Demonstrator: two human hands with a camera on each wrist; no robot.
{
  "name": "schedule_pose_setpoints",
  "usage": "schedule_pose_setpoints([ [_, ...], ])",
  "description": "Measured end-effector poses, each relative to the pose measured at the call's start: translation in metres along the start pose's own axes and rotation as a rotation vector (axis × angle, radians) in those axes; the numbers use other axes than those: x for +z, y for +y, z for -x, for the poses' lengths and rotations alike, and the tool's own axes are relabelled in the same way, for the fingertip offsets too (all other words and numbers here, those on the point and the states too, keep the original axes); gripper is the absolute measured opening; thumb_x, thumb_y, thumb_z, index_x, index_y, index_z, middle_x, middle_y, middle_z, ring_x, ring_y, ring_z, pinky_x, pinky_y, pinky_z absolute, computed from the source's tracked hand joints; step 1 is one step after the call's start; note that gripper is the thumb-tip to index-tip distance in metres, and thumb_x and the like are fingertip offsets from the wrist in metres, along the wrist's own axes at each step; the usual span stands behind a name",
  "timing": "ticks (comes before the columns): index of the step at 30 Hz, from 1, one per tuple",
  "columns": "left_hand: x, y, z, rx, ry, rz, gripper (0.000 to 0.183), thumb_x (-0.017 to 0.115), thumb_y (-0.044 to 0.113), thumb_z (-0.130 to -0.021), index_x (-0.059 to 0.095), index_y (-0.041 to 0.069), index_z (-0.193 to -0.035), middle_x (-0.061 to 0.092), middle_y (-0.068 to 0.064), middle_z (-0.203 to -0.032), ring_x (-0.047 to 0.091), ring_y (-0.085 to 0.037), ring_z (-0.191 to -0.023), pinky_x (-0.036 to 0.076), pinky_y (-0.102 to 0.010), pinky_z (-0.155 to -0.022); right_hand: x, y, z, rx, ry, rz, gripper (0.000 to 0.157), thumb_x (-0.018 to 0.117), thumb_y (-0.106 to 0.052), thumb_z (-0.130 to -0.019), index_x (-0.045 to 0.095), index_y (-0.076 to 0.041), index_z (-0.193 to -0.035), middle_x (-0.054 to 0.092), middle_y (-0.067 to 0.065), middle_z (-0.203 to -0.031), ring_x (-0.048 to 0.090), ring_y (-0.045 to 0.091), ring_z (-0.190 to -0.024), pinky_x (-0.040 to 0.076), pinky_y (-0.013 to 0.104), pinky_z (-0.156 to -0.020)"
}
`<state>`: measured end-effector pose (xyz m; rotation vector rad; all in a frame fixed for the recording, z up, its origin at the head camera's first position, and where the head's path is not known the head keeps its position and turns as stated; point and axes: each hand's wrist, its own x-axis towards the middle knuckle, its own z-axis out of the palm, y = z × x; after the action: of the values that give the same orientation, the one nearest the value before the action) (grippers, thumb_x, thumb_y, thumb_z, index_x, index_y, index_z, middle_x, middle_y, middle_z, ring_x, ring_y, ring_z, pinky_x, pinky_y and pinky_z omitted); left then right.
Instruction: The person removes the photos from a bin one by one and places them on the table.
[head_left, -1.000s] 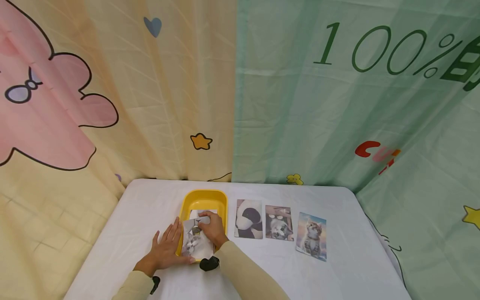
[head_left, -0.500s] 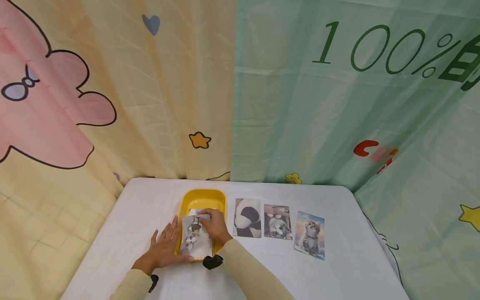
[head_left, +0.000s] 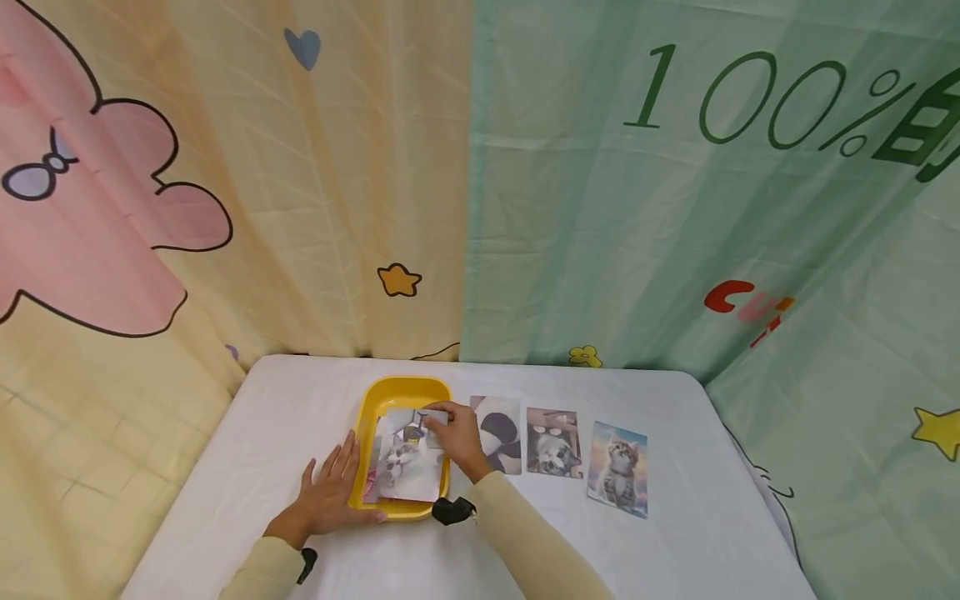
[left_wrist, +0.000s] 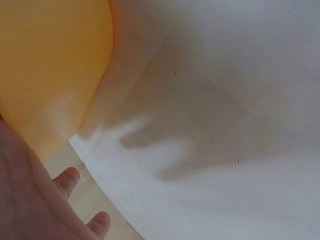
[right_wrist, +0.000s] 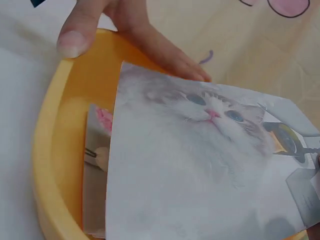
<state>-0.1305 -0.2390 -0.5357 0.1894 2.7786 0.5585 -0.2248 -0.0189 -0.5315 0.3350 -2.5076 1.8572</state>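
Observation:
My right hand (head_left: 459, 437) pinches a photo card (head_left: 405, 475) of a white long-haired cat near its upper right corner. The card is raised and tilted over the yellow tray (head_left: 367, 417). In the right wrist view the cat card (right_wrist: 175, 170) fills much of the frame, covering part of another card (right_wrist: 95, 195) with a pink detail inside the tray. My left hand (head_left: 326, 497) braces the tray's left side with spread fingers, its thumb along the front rim. In the left wrist view the tray wall (left_wrist: 55, 65) is beside the left hand (left_wrist: 30, 190).
Right of the tray, a row of cards lies on the white-covered table (head_left: 570, 542): a black-and-white animal card (head_left: 495, 425), partly behind my right hand, a grey cat card (head_left: 555, 446) and a kitten card (head_left: 619, 471). Printed curtains (head_left: 570, 208) hang behind and beside the table.
My right hand has lifted the white cat card and shifted it to the right and away from me, exposing a pink-edged card beneath. The left hand stays against the tray.

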Motion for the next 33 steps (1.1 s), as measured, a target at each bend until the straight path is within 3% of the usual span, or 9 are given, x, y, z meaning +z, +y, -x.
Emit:
schedule_pose_setpoints([
  [4,0.0,0.001,0.0,0.004,0.011,0.007,0.131,0.07,0.071,-0.066,0.009,-0.009,-0.15,0.002,-0.025,-0.158,0.015,-0.047,-0.14,0.002,-0.069,-0.107,-0.018,-0.006,-0.001,0.087,0.053,-0.124,0.019,0.073,-0.012,-0.086,0.074,-0.004,-0.103,0.043,-0.005,-0.066,0.03,0.01,-0.056,0.026,0.02,-0.05],
  [8,0.0,0.001,0.0,0.005,0.008,0.004,0.131,0.07,0.071,-0.066,0.009,-0.01,-0.149,0.002,-0.025,-0.158,0.015,-0.046,-0.141,0.003,-0.069,-0.107,-0.038,-0.009,0.003,0.142,0.093,-0.183,0.022,0.073,-0.011,-0.085,0.073,-0.002,-0.105,0.039,-0.002,-0.065,0.027,0.011,-0.056,0.025,0.02,-0.05],
  [9,0.001,0.001,0.0,0.007,0.011,0.004,0.131,0.07,0.071,-0.067,0.009,-0.011,-0.149,0.002,-0.026,-0.158,0.015,-0.046,-0.141,0.003,-0.069,-0.107,-0.044,-0.007,0.005,0.146,0.098,-0.19,0.023,0.073,-0.011,-0.086,0.073,-0.001,-0.106,0.045,-0.001,-0.067,0.032,0.008,-0.059,0.028,0.018,-0.052],
  [15,0.002,0.001,-0.001,0.0,0.005,0.01,0.132,0.07,0.071,-0.066,0.008,-0.01,-0.15,0.001,-0.025,-0.159,0.013,-0.045,-0.141,0.001,-0.068,-0.108,-0.085,0.018,0.026,0.182,0.116,-0.144,0.024,0.074,-0.013,-0.085,0.073,-0.002,-0.107,0.062,0.0,-0.09,0.04,0.009,-0.07,0.034,0.02,-0.056],
  [16,0.002,0.001,-0.001,-0.003,0.003,0.01,0.132,0.07,0.071,-0.066,0.008,-0.01,-0.15,0.001,-0.025,-0.158,0.013,-0.045,-0.141,0.001,-0.069,-0.108,-0.091,0.024,0.03,0.19,0.118,-0.13,0.024,0.075,-0.013,-0.085,0.073,-0.003,-0.106,0.058,0.0,-0.083,0.036,0.012,-0.065,0.031,0.022,-0.053],
  [20,0.0,0.0,-0.001,-0.02,-0.007,0.002,0.134,0.07,0.073,-0.065,0.007,-0.009,-0.15,-0.001,-0.024,-0.159,0.012,-0.045,-0.142,0.0,-0.068,-0.108,-0.111,0.042,0.049,0.212,0.115,-0.093,0.023,0.074,-0.013,-0.085,0.072,-0.002,-0.106,0.06,-0.001,-0.086,0.039,0.009,-0.066,0.033,0.023,-0.055],
  [25,-0.002,0.001,0.001,-0.017,-0.006,0.007,0.133,0.07,0.072,-0.065,0.006,-0.009,-0.15,-0.001,-0.024,-0.159,0.012,-0.045,-0.142,0.001,-0.068,-0.108,-0.118,0.062,0.067,0.255,0.076,-0.053,0.025,0.073,-0.014,-0.087,0.071,-0.001,-0.108,0.049,-0.004,-0.074,0.028,0.008,-0.057,0.028,0.025,-0.051],
  [28,-0.002,0.002,0.001,-0.014,-0.004,0.005,0.132,0.071,0.07,-0.066,0.007,-0.009,-0.15,0.0,-0.024,-0.159,0.012,-0.045,-0.142,0.002,-0.068,-0.108,-0.115,0.072,0.075,0.258,0.037,-0.027,0.025,0.072,-0.013,-0.087,0.071,0.0,-0.108,0.031,-0.004,-0.058,0.019,0.009,-0.05,0.023,0.026,-0.048],
  [33,0.0,0.003,0.001,-0.015,0.003,0.01,0.132,0.072,0.068,-0.066,0.007,-0.009,-0.15,0.0,-0.025,-0.158,0.013,-0.046,-0.141,0.002,-0.068,-0.108,-0.106,0.083,0.085,0.133,-0.008,0.078,0.022,0.071,-0.008,-0.086,0.072,0.003,-0.104,0.024,-0.01,-0.05,0.016,0.005,-0.045,0.02,0.023,-0.045],
])
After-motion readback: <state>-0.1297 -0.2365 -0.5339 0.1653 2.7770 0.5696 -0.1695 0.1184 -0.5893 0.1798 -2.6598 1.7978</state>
